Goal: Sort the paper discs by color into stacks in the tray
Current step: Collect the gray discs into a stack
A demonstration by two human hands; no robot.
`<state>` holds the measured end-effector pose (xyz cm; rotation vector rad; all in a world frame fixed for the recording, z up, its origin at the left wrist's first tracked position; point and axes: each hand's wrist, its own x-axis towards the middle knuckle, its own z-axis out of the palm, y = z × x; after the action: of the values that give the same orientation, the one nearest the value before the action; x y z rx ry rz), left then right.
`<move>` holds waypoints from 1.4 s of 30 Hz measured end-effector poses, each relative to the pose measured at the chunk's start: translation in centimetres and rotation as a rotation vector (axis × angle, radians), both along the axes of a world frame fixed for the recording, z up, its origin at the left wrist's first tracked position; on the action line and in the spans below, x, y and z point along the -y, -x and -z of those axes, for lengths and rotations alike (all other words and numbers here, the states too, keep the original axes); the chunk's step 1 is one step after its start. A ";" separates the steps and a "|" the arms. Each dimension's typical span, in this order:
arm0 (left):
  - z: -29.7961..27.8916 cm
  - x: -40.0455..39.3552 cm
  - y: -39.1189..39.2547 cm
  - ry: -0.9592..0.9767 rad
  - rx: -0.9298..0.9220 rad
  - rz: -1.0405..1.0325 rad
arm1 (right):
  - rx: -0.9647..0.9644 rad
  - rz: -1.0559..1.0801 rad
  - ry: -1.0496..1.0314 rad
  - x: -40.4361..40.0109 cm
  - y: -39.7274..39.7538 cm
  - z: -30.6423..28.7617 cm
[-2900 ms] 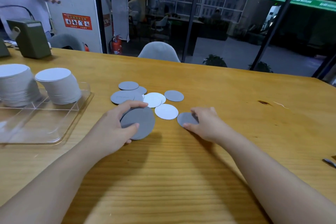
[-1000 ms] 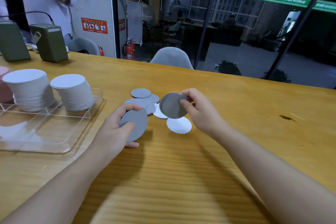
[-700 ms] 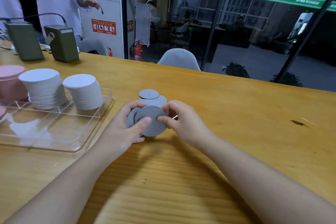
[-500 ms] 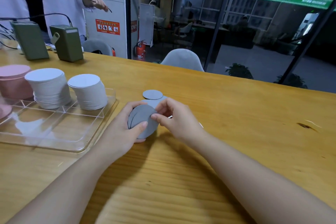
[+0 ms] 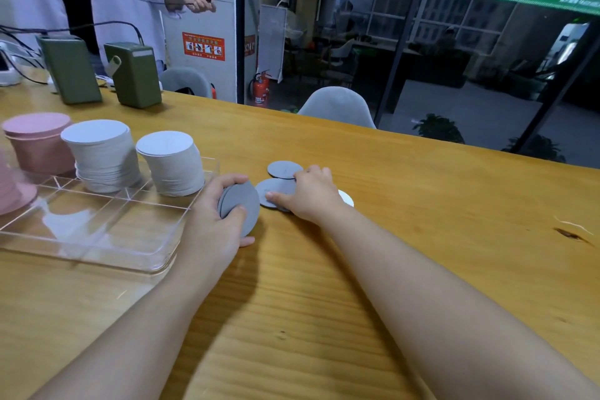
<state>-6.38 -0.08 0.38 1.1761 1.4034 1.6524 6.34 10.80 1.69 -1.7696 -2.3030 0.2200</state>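
Hands work near the front of the surface (image 5: 422, 204). The left hand (image 5: 214, 224) grips a small pile of gray discs (image 5: 242, 204), now one thicker. The right hand (image 5: 311, 193) has let go and presses flat fingers on the next gray disc (image 5: 272, 191). Farther left, the tray (image 5: 130, 237) holds white stacks (image 5: 168, 162) and pink stacks (image 5: 35, 140), no gray one yet.

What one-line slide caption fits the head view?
Left hand holds gathered grey discs beside the tray; right hand reaches for loose grey discs on the table.
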 end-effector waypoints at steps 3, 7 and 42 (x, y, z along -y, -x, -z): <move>0.0 0.0 0.0 -0.003 -0.003 0.005 | 0.065 0.012 0.061 0.0 0.5 -0.7; 0.0 0.0 -0.1 0.006 -0.004 -0.002 | -0.035 -0.017 0.180 0.3 0.0 -1.9; 0.2 0.0 -0.2 0.029 0.004 0.006 | -0.559 0.028 0.084 -4.3 -1.4 -0.7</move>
<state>-6.17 -0.13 0.22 1.1582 1.4159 1.6242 7.74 15.06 2.36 -1.5234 -1.8860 0.7140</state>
